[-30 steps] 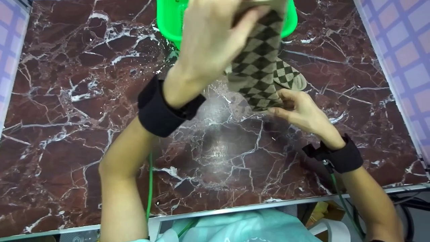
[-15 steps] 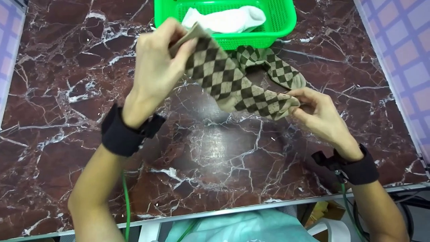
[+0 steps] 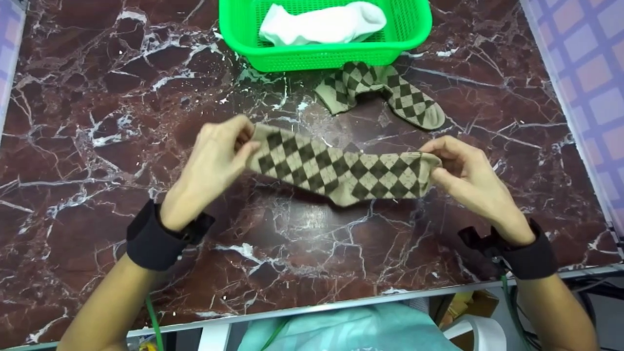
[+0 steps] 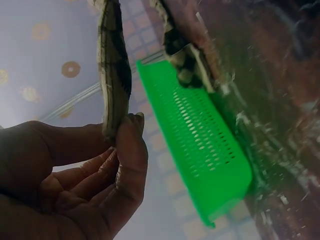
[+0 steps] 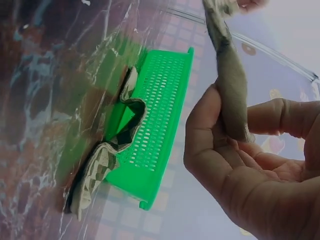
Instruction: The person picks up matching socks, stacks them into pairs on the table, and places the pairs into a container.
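Between both hands a beige sock with dark brown diamonds (image 3: 317,168) is stretched sideways, held above the table. The left hand (image 3: 209,163) pinches its cuff end between thumb and fingers, also plain in the left wrist view, where the sock (image 4: 114,65) appears edge-on. At the toe end, the right hand (image 3: 475,180) pinches the sock with thumb and fingers; in the right wrist view the plain beige toe (image 5: 232,95) shows between them. A second, matching sock (image 3: 414,100) lies bent on the table beyond, in front of the green basket.
A green plastic basket (image 3: 321,57) stands at the far side with a white sock (image 3: 324,24) in it. The table (image 3: 312,263) has a dark red marbled top. Patterned panels (image 3: 580,73) border the sides.
The left hand has come down and toward the person, bringing the sock's cuff end lower and leftward. The right hand has shifted slightly right. The sock now stretches nearly level between them.
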{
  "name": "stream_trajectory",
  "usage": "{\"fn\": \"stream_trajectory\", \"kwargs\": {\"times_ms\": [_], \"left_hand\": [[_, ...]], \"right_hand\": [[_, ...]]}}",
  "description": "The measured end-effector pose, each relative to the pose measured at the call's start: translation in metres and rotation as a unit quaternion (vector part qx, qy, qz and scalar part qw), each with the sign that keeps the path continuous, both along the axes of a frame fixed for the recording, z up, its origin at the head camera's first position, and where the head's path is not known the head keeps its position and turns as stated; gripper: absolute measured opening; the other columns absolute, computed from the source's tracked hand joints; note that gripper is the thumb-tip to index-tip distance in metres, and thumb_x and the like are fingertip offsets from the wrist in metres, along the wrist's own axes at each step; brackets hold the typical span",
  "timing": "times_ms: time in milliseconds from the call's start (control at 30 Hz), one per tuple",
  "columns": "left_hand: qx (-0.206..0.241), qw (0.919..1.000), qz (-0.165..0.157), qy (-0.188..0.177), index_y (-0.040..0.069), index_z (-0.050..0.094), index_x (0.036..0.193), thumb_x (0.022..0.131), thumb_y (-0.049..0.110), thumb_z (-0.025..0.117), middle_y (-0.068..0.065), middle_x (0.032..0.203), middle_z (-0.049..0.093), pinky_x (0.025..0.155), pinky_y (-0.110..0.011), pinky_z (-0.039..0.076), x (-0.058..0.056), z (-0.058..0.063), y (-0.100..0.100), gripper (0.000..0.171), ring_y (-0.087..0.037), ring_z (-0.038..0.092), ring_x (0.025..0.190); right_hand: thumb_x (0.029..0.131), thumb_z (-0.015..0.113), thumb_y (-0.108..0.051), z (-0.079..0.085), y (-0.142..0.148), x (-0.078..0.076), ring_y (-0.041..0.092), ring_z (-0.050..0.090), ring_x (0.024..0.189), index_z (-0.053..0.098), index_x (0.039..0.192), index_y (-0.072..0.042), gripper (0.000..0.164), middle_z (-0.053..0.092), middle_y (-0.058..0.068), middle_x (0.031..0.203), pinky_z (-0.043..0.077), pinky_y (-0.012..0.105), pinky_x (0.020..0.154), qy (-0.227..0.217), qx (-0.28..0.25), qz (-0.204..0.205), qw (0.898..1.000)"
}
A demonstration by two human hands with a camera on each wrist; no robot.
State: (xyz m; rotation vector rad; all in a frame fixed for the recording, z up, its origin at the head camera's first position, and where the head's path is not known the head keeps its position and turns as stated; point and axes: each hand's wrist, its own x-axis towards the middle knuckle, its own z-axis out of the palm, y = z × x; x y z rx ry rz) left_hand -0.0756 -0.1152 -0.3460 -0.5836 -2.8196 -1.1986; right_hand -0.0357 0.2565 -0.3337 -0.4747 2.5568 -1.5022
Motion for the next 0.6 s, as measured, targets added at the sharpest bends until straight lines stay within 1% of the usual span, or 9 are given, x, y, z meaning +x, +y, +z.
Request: {"fn": "stream_trajectory", "kwargs": {"times_ms": [33, 100, 200, 267, 333, 433, 500, 600], "left_hand": [[-0.005, 0.9999, -0.004, -0.011, -0.007, 0.055, 0.083, 0.081, -0.003, 0.059, -0.017, 0.080, 0.063, 0.056, -0.029, 0.050, 0.002, -0.003, -0.001, 0.006, -0.022, 0.058, 0.063], [-0.010, 0.9996, -0.012, -0.023, -0.006, 0.055, 0.082, 0.080, -0.003, 0.061, -0.016, 0.079, 0.063, 0.056, -0.029, 0.050, 0.005, -0.008, -0.001, 0.007, -0.022, 0.059, 0.063], [-0.014, 0.9991, -0.021, -0.033, -0.004, 0.056, 0.081, 0.078, -0.003, 0.064, -0.015, 0.077, 0.063, 0.055, -0.028, 0.050, 0.009, -0.013, -0.002, 0.008, -0.020, 0.059, 0.062], [-0.015, 0.9982, -0.031, -0.049, -0.004, 0.056, 0.080, 0.077, -0.004, 0.064, -0.014, 0.077, 0.063, 0.056, -0.027, 0.051, 0.012, -0.016, -0.002, 0.009, -0.020, 0.059, 0.063], [-0.017, 0.9962, -0.042, -0.075, -0.003, 0.056, 0.080, 0.077, -0.004, 0.063, -0.014, 0.076, 0.063, 0.056, -0.026, 0.051, 0.015, -0.021, -0.002, 0.008, -0.019, 0.059, 0.062], [-0.025, 0.9921, -0.058, -0.108, -0.003, 0.056, 0.080, 0.078, -0.004, 0.063, -0.013, 0.075, 0.063, 0.053, -0.024, 0.050, 0.018, -0.029, -0.001, 0.007, -0.017, 0.058, 0.060], [-0.032, 0.9908, -0.062, -0.116, -0.002, 0.056, 0.079, 0.078, -0.004, 0.063, -0.012, 0.073, 0.062, 0.050, -0.022, 0.048, 0.018, -0.035, 0.000, 0.008, -0.016, 0.056, 0.057], [-0.043, 0.9912, -0.060, -0.110, -0.001, 0.055, 0.078, 0.077, -0.003, 0.064, -0.010, 0.071, 0.062, 0.046, -0.022, 0.046, 0.017, -0.041, 0.001, 0.010, -0.014, 0.054, 0.053]], "right_hand": [[0.075, 0.046, 0.018, -0.002, 0.001, 0.000, 0.017, 0.050, 0.052, 0.055, 0.103, 0.004, 0.032, 0.059, 0.017, 0.080, 0.041, 0.023, 0.043, -0.001, 0.005, 0.003, 1.000], [0.077, 0.047, 0.017, -0.008, 0.003, -0.001, 0.017, 0.050, 0.052, 0.055, 0.104, 0.003, 0.032, 0.059, 0.015, 0.081, 0.040, 0.023, 0.041, 0.002, 0.022, 0.013, 1.000], [0.078, 0.050, 0.015, -0.021, 0.010, -0.003, 0.016, 0.053, 0.055, 0.055, 0.106, -0.001, 0.033, 0.060, 0.011, 0.086, 0.041, 0.022, 0.041, 0.001, 0.044, 0.023, 0.999], [0.079, 0.053, 0.013, -0.030, 0.015, -0.004, 0.016, 0.057, 0.061, 0.056, 0.107, -0.004, 0.033, 0.061, 0.008, 0.090, 0.044, 0.021, 0.044, -0.003, 0.059, 0.028, 0.998], [0.080, 0.057, 0.008, -0.039, 0.019, -0.005, 0.016, 0.060, 0.067, 0.056, 0.107, -0.006, 0.030, 0.061, 0.006, 0.095, 0.047, 0.022, 0.049, -0.007, 0.073, 0.033, 0.997], [0.082, 0.061, 0.000, -0.047, 0.020, -0.009, 0.016, 0.062, 0.075, 0.057, 0.105, -0.006, 0.025, 0.062, 0.004, 0.098, 0.050, 0.024, 0.056, -0.008, 0.097, 0.039, 0.995], [0.082, 0.063, -0.004, -0.050, 0.019, -0.012, 0.016, 0.062, 0.077, 0.057, 0.105, -0.006, 0.024, 0.062, 0.003, 0.097, 0.051, 0.025, 0.060, -0.010, 0.114, 0.039, 0.993], [0.081, 0.064, -0.005, -0.053, 0.019, -0.017, 0.017, 0.062, 0.078, 0.057, 0.104, -0.006, 0.024, 0.063, 0.004, 0.096, 0.051, 0.025, 0.062, -0.018, 0.134, 0.033, 0.990]]}}
